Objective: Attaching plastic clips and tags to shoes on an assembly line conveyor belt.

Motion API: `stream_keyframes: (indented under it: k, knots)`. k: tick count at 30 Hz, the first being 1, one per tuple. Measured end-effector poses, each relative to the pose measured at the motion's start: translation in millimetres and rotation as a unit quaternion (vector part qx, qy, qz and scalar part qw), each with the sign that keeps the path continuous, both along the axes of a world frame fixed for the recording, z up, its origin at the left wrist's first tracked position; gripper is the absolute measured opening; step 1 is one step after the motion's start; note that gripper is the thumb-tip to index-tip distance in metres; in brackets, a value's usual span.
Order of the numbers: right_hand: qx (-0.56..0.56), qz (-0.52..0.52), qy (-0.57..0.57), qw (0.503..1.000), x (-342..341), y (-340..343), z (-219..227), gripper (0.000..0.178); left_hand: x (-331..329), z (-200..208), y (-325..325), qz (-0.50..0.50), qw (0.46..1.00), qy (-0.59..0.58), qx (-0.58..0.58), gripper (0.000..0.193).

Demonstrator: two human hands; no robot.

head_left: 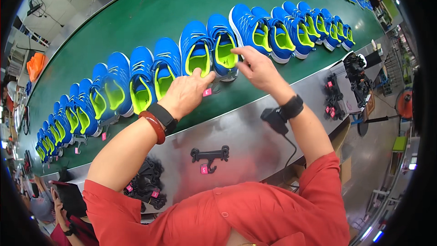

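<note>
A pair of blue shoes with lime-green linings stands in front of me, a left shoe [195, 34] and a right shoe [219, 22] side by side. My left hand [185, 92] has its fingers hooked over the left shoe's heel edge, closed on it. At the right shoe's collar, my right hand [260, 67] has index finger and thumb apart, with nothing visibly held. A dark shoe hanger [225, 79] sits at the heels, partly hidden, and a pink tag [207, 92] hangs beside my left fingers.
More blue shoes [117, 70] line the green table [150, 13] to both sides. One loose black hanger [210, 156] lies on the metal ledge [246, 136]. Black hangers are heaped at lower left [148, 182] and right [357, 77]. Another person [68, 205] is at lower left.
</note>
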State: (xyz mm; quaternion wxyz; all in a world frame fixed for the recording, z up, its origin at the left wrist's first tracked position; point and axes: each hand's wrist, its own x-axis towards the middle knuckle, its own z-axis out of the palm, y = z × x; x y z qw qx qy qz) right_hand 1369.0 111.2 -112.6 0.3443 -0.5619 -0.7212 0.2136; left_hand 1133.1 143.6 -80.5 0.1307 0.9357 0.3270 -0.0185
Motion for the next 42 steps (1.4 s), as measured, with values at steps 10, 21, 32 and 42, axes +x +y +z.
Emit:
stream_keyframes:
  k: [10, 21, 32, 42]
  knots:
    - [0.036, 0.180, -0.238, 0.954, 19, 39, -8, 0.032, 8, -5, 16, 0.113, 0.976, -0.050, -0.178, 0.026]
    - [0.039, 0.219, -0.312, 0.924, 20, 49, 13, 0.033, 14, -5, 22, 0.123, 0.969, -0.001, -0.214, 0.024]
    - [0.021, 0.246, -0.405, 0.880, 0, 59, 10, 0.023, 23, 10, 21, 0.196, 0.945, 0.027, -0.261, 0.022]
    - [-0.057, 0.163, -0.231, 0.958, 12, 47, -44, 0.024, 18, -28, -12, 0.123, 0.965, -0.037, -0.229, 0.050]
